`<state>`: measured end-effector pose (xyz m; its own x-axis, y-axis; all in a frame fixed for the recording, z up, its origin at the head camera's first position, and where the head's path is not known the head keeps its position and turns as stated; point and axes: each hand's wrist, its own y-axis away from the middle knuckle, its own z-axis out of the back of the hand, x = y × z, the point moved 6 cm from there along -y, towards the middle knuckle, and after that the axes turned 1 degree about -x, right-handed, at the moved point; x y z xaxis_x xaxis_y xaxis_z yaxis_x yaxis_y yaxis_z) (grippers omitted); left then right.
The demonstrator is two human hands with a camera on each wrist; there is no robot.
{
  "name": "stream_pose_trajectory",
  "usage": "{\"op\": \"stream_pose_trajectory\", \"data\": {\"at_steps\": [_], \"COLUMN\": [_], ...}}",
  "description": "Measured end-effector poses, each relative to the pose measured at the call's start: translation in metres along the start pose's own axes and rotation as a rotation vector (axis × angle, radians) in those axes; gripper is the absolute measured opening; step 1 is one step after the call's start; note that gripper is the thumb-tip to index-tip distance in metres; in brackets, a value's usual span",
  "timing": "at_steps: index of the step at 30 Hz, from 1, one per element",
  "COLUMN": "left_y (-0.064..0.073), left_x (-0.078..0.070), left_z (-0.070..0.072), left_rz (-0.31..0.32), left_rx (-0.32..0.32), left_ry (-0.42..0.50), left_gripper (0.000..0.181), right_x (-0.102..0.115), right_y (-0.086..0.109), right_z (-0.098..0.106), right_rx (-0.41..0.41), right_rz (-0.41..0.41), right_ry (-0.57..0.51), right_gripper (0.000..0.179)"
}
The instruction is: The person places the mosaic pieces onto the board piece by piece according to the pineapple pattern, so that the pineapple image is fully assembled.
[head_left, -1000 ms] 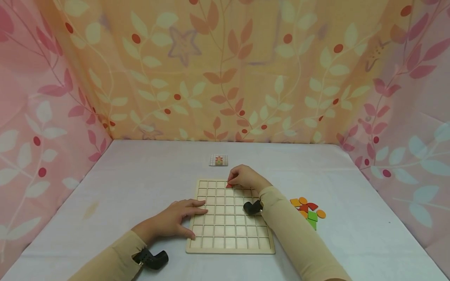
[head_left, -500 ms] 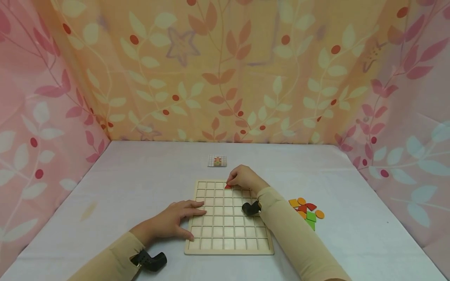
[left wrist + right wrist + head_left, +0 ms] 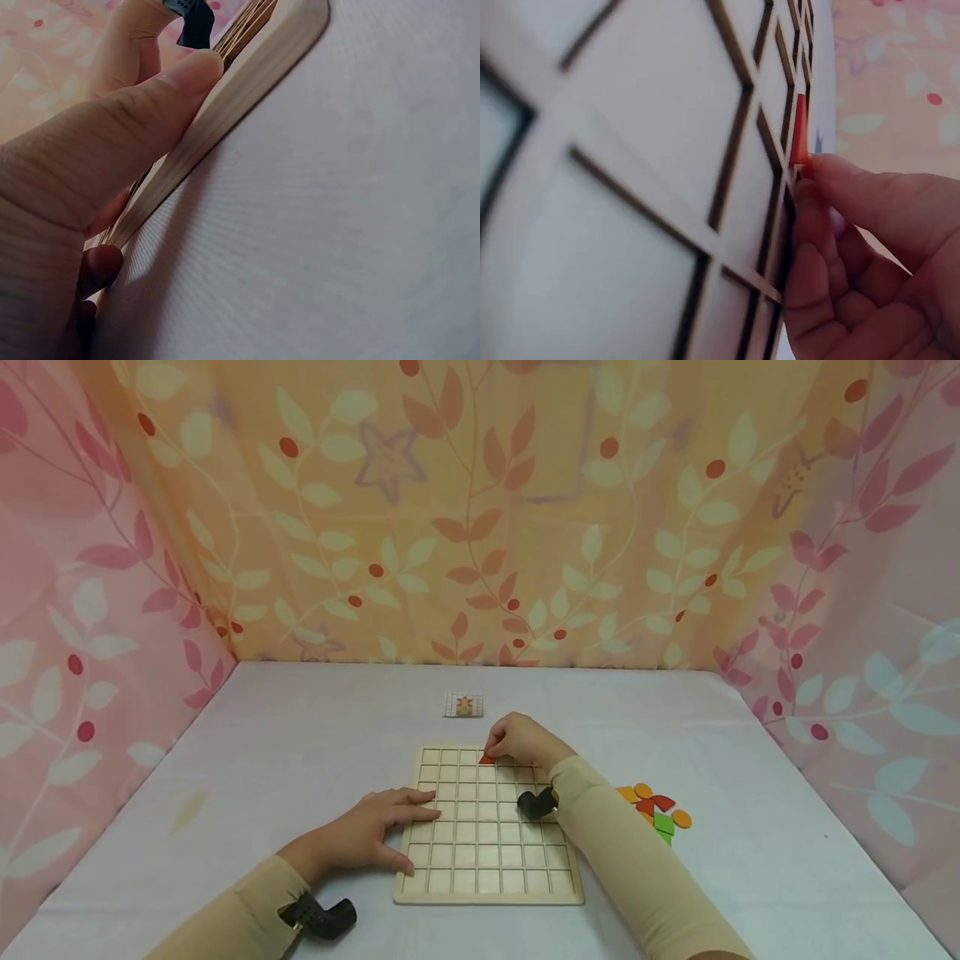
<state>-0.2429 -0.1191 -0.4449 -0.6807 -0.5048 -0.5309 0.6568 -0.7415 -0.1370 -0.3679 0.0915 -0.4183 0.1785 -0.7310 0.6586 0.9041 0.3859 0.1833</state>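
A square wooden grid board lies on the white table in the head view. My right hand is at the board's far edge, thumb and fingertips pinching a small flat red puzzle piece over a cell of the far row. The right wrist view shows the red piece at the grid ridges, partly hidden by the fingertips. Along the board's left side, my left hand rests with its fingers spread and extended. Its thumb lies on the wooden rim in the left wrist view.
Several loose pieces lie right of the board, partly behind the right sleeve: orange discs, a red piece and green pieces. A small pattern card is beyond the board. Patterned curtains surround the table's back and sides.
The right hand and its red piece stay at nearly the same spot on the far row. The left hand keeps its place on the board. The head view has shifted slightly.
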Motion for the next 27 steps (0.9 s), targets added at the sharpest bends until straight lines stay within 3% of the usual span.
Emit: {"op": "stream_pose_trajectory", "data": {"at_steps": [7,14,21,27], "left_y": [0.000,0.001,0.000,0.001], "left_x": [0.001,0.000,0.000,0.000], "left_z": [-0.002,0.000,0.000,-0.001], "left_rz": [0.011,0.005,0.007,0.014], "left_rx": [-0.005,-0.008,0.002,0.003], "left_ry": [-0.004,-0.003,0.008,0.010], "left_gripper": [0.072,0.072,0.072,0.072], "right_x": [-0.001,-0.004,-0.014,-0.029], "right_y": [0.002,0.009,0.030,0.052], "right_z": [0.004,0.022,0.049,0.070], "right_rx": [0.055,0.038,0.013,-0.004], "right_rz": [-0.009,0.041,-0.009,0.003], "right_ry": [0.030,0.053,0.006,0.007], "right_gripper": [0.004,0.005,0.013,0.016]}}
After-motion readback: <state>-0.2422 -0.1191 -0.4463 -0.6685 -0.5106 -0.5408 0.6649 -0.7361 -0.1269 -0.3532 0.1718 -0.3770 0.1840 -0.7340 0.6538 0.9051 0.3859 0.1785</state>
